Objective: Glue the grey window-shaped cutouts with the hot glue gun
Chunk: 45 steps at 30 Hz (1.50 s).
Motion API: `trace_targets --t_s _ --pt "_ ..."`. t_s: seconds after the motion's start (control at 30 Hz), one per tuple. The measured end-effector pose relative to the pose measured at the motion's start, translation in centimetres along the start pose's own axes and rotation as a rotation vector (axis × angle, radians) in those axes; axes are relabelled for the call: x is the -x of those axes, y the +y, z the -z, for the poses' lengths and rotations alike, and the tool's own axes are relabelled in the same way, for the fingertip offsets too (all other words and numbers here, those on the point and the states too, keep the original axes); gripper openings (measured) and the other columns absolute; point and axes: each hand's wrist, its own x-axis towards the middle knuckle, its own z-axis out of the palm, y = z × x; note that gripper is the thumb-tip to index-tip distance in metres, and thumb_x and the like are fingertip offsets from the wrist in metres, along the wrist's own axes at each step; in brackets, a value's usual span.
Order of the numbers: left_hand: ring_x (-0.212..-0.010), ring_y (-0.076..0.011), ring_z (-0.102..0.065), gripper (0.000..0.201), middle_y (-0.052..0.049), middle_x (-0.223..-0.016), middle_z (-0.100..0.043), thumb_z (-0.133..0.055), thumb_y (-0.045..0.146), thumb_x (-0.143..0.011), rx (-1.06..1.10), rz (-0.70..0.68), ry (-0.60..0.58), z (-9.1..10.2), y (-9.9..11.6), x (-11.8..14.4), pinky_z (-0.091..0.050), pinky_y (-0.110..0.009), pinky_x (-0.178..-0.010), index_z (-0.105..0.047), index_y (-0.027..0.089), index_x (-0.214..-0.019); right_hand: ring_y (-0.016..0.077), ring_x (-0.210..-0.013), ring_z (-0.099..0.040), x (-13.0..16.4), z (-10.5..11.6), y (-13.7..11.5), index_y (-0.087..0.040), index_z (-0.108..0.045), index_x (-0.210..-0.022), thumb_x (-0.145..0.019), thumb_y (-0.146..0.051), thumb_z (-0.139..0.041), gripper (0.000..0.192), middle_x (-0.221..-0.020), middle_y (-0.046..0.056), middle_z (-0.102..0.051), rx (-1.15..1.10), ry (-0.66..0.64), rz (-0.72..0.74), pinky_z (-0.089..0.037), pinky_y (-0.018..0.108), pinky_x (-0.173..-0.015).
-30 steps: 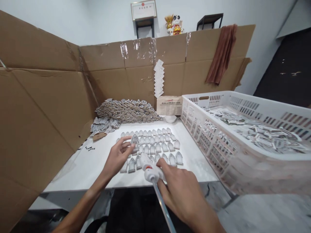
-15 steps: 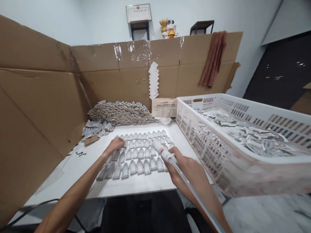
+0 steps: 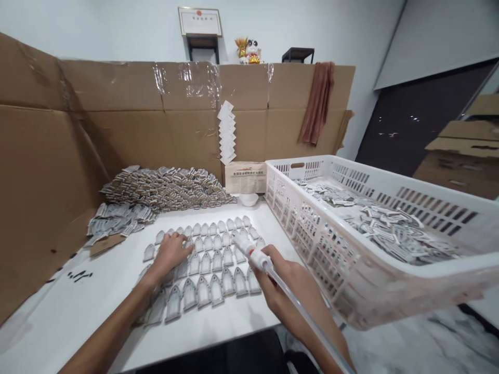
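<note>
1. The right hand (image 3: 290, 291) was clenched around a white pen-like applicator (image 3: 249, 252); its tip pointed up and away over the rows of arch-shaped grey pieces (image 3: 216, 259) and was too blurred to tell whether it touched one
2. A clear tube (image 3: 307, 322) ran from the applicator's back end across the right wrist and was cut off at the bottom edge of the view
3. The left hand (image 3: 169, 254) lay flat, fingers spread and released, pressing on the left part of the rows; it hid the pieces beneath it, and the forearm covered part of the nearest row
4. The rows lay on the white table (image 3: 97, 291), between a heap of grey pieces (image 3: 163, 187) at the back left and a white plastic crate (image 3: 351, 244) at the right
5. The crate held loose pieces (image 3: 382, 228) whose shapes were hard to make out; its near corner hung past the table edge
6. The print on the small carton (image 3: 245, 176) against the cardboard wall (image 3: 125, 124) was too small to read
7. Compared with half a second earlier, the left hand had come down from the top left of the rows onto their left middle, the applicator had stayed at much the same angle, and the whole scene sat further left in the view, showing more cardboard boxes (image 3: 463, 150) at the right
</note>
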Motion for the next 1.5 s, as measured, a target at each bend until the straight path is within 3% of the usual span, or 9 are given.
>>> trace_targets --t_s 0.2,0.4,0.6,0.77,0.87,1.0,1.17,1.3,1.5 --pt "-0.11 -0.026 -0.074 0.032 -0.008 -0.117 -0.078 -0.076 0.042 -0.099 0.106 0.053 -0.073 0.3 -0.8 -2.2 -0.059 -0.05 -0.101 -0.073 0.017 -0.118 0.0262 -0.065 -0.071 -0.8 -0.5 1.1 -0.028 -0.059 -0.107 -0.113 -0.051 -0.043 0.028 -0.068 -0.001 -0.068 -0.099 -0.017 -0.047 -0.027 0.028 -0.057" --pt "-0.092 -0.0357 -0.08 0.042 -0.011 -0.092 -0.084 -0.075 0.046 -0.071 0.283 0.062 -0.027 0.4 -1.7 -3.0 -0.058 -0.039 -0.079 -0.079 0.016 -0.1 0.023 -0.061 -0.064 -3.2 -2.0 2.9 -0.029 -0.059 -0.1 -0.113 -0.06 -0.039 0.039 -0.069 -0.001 -0.066 -0.194 -0.059 -0.093 -0.033 0.028 -0.057" --pt "-0.072 -0.0305 -0.076 0.051 -0.005 -0.075 -0.079 -0.064 0.063 -0.069 0.409 0.038 -0.002 0.0 -2.4 -2.3 -0.053 -0.034 -0.066 -0.08 0.022 -0.095 0.0261 -0.083 -0.075 -4.9 -2.9 4.0 -0.028 -0.062 -0.097 -0.111 -0.069 -0.039 0.049 -0.085 0.004 -0.076 -0.351 -0.091 -0.141 -0.043 0.028 -0.063" --pt "-0.074 -0.0262 -0.074 0.055 -0.001 -0.076 -0.075 -0.075 0.073 -0.076 0.768 0.079 0.144 1.1 0.7 0.1 -0.057 -0.03 -0.067 -0.076 0.026 -0.104 0.0285 -0.094 -0.076 -4.9 -3.5 3.7 -0.029 -0.074 -0.107 -0.103 -0.079 -0.045 0.058 -0.091 0.005 -0.077 -0.412 -0.166 -0.28 -0.054 0.031 -0.076" --pt "-0.076 -0.0242 -0.075 0.056 0.001 -0.083 -0.076 -0.081 0.071 -0.077 1.031 0.173 0.123 2.2 4.2 2.3 -0.061 -0.028 -0.069 -0.074 0.027 -0.11 0.032 -0.113 -0.075 -4.8 -4.6 4.1 -0.034 -0.075 -0.132 -0.099 -0.081 -0.052 0.062 -0.113 0.008 -0.079 -0.438 -0.151 -0.372 -0.058 0.035 -0.087" --pt "-0.106 -0.0329 -0.077 0.065 -0.008 -0.117 -0.079 -0.085 0.071 -0.074 1.207 0.284 0.02 2.6 7.5 4.9 -0.067 -0.032 -0.073 -0.07 0.027 -0.12 0.028 -0.099 -0.077 -4.6 -5.4 4.1 -0.036 -0.072 -0.142 -0.094 -0.084 -0.057 0.07 -0.125 0.008 -0.077 -0.498 -0.149 -0.458 -0.06 0.033 -0.087" --pt "-0.115 -0.0367 -0.077 0.073 -0.01 -0.114 -0.078 -0.088 0.069 -0.073 1.319 0.278 -0.119 1.6 7.8 5.4 -0.071 -0.04 -0.082 -0.065 0.027 -0.128 0.0263 -0.096 -0.074 -4.4 -4.7 2.9 -0.03 -0.081 -0.116 -0.094 -0.084 -0.058 0.063 -0.101 0.006 -0.077 -0.506 -0.158 -0.384 -0.06 0.034 -0.089" --pt "-0.107 -0.0336 -0.078 0.071 -0.008 -0.108 -0.077 -0.089 0.066 -0.073 1.38 0.213 -0.224 1.1 7.4 5.2 -0.072 -0.043 -0.082 -0.064 0.027 -0.126 0.0265 -0.091 -0.076 -4.3 -5.4 3.0 -0.033 -0.079 -0.126 -0.097 -0.083 -0.054 0.063 -0.099 0.005 -0.076 -0.447 -0.17 -0.361 -0.062 0.035 -0.082" --pt "-0.099 -0.0299 -0.078 0.058 -0.005 -0.104 -0.077 -0.087 0.059 -0.078 1.423 0.192 -0.182 2.1 8.3 6.0 -0.071 -0.041 -0.078 -0.065 0.026 -0.121 0.0272 -0.097 -0.078 -4.8 -6.6 2.9 -0.032 -0.078 -0.127 -0.103 -0.077 -0.049 0.059 -0.104 0.007 -0.078 -0.386 -0.212 -0.24 -0.062 0.033 -0.084"
